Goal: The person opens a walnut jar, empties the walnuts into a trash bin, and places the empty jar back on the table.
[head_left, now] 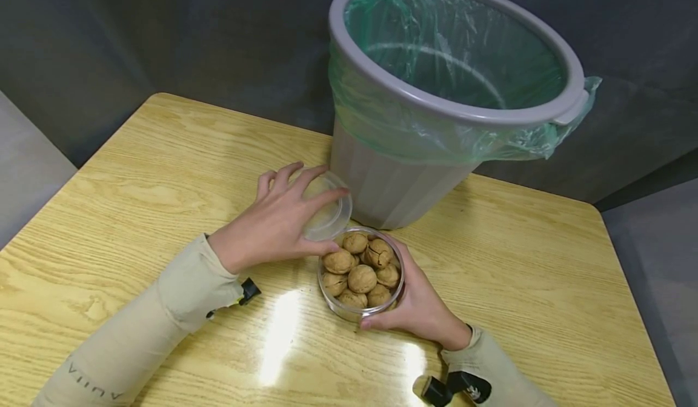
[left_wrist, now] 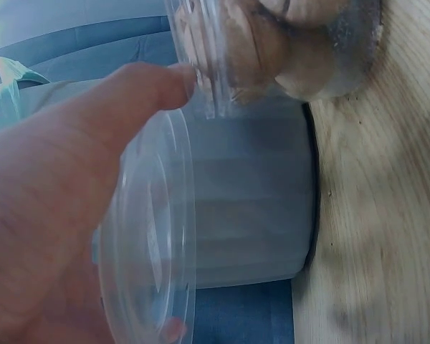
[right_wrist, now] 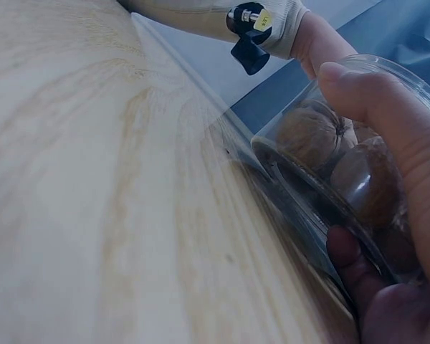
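Observation:
A clear round jar (head_left: 361,301) full of walnuts (head_left: 362,278) stands on the wooden table (head_left: 163,165). My right hand (head_left: 420,307) wraps round the jar's right side and holds it; the right wrist view shows its thumb and fingers on the jar (right_wrist: 330,193). My left hand (head_left: 275,222) grips the clear plastic lid (head_left: 329,210) just off the jar's far left rim, thumb and fingers curled round its edge. The left wrist view shows the lid (left_wrist: 154,244) on edge in that hand, with the jar (left_wrist: 265,50) above it.
A grey waste bin (head_left: 452,101) lined with a green plastic bag stands on the table right behind the jar and lid. The table's left and right edges drop to a grey floor. Bare tabletop lies left and right of the hands.

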{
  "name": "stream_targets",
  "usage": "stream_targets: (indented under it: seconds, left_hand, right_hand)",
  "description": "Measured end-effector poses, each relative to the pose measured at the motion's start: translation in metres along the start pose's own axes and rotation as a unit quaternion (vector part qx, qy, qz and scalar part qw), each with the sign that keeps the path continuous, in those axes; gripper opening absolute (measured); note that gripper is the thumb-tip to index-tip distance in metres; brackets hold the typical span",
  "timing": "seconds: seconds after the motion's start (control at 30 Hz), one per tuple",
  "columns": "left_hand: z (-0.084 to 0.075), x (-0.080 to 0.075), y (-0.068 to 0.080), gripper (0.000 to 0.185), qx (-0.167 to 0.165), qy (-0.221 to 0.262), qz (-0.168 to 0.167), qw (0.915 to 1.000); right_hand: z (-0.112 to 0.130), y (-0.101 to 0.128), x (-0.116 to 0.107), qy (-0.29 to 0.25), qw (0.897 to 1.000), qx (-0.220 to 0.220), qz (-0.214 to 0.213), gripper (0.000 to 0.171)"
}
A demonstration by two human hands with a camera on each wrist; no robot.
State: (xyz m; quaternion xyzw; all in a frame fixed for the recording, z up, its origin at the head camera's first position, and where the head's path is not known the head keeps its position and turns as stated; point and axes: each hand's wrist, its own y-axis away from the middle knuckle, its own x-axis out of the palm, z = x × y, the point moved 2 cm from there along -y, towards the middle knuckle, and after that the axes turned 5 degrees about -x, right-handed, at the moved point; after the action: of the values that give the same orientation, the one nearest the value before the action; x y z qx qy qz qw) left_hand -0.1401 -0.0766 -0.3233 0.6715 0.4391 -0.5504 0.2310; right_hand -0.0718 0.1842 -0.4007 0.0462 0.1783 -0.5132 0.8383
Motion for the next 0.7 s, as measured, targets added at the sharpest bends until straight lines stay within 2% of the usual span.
stream_targets:
  seconds: [0.27,0.7]
  left_hand:
    - [0.0010,-0.0009,-0.0003,0.079,0.001,0.006,-0.009,0.9999]
    - [0.0039,-0.0036,0.0001,0.077,-0.008,0.014,-0.011,0.9998]
  right_hand:
    - [-0.0012,0.0002,-0.0004,0.004,1.000,-0.012,0.001,0.132]
    - [-0.0005,0.0003,-0.0004,0.012,1.000,-0.005,-0.002,0.133]
